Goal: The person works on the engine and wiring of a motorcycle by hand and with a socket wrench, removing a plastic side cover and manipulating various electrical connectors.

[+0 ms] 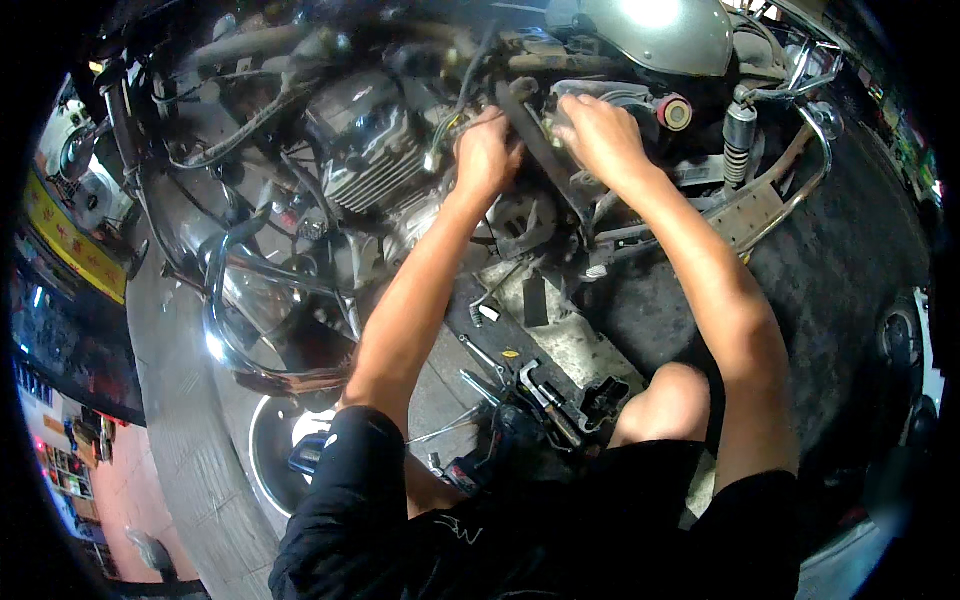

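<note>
Both arms reach forward into a partly stripped motorcycle. My left hand (487, 152) is closed beside the finned engine cylinder (375, 170), its fingertips tucked behind the frame area, and what they hold is hidden. Close to that hand hangs loose wiring with a pale connector (430, 160). My right hand (603, 138) is across the dark frame tube (543, 145), with fingers curled round a part that I cannot make out. Just right of it sits a round part with a reddish rim (675, 113). The round engine cover (525, 222) lies below the hands.
A chrome crash bar (213, 320) curves out at the left. A shock absorber (738, 140) and a silver body panel (660, 35) are at the right. Wrenches (483, 355) and other tools lie on the ground before my knee (668, 405), near a white-rimmed round basin (262, 460).
</note>
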`<state>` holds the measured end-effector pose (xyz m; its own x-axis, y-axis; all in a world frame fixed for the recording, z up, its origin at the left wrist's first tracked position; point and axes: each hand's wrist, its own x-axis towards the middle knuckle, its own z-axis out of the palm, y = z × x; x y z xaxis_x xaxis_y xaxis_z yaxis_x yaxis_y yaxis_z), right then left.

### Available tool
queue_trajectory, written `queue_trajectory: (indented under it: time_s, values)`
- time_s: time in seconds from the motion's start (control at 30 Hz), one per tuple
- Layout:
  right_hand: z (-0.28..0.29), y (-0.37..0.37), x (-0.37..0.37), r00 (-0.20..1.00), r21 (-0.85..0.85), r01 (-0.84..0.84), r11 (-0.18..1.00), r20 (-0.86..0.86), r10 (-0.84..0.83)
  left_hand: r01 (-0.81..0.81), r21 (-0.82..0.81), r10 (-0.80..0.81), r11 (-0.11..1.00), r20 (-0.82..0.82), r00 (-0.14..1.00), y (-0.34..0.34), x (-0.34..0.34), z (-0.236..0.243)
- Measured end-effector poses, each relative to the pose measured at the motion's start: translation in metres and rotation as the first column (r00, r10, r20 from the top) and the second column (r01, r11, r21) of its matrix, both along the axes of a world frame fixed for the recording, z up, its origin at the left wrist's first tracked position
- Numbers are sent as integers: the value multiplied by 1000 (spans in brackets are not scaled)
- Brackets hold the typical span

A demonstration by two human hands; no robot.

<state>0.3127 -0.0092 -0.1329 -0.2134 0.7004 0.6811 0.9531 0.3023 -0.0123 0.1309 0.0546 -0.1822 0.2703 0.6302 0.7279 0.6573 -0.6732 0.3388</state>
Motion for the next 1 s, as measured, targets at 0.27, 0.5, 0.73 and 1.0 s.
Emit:
queue_trajectory:
  time_s: [0.27,0.5,0.73,1.0]
  values:
    - [-3,9,1,999,41,23,999,47,-25,65,70,-70,995,74,995,-1,-6,2]
    - [-9,17,0,997,132,11,991,80,-21,105,-86,-89,991,166,982,9,-10,-6]
    - [-15,14,5,998,246,-49,968,52,37,321,-413,-141,852,411,901,28,-11,-8]
    - [-22,12,15,992,130,-117,985,-40,123,-171,-272,205,947,101,974,9,-35,-18]
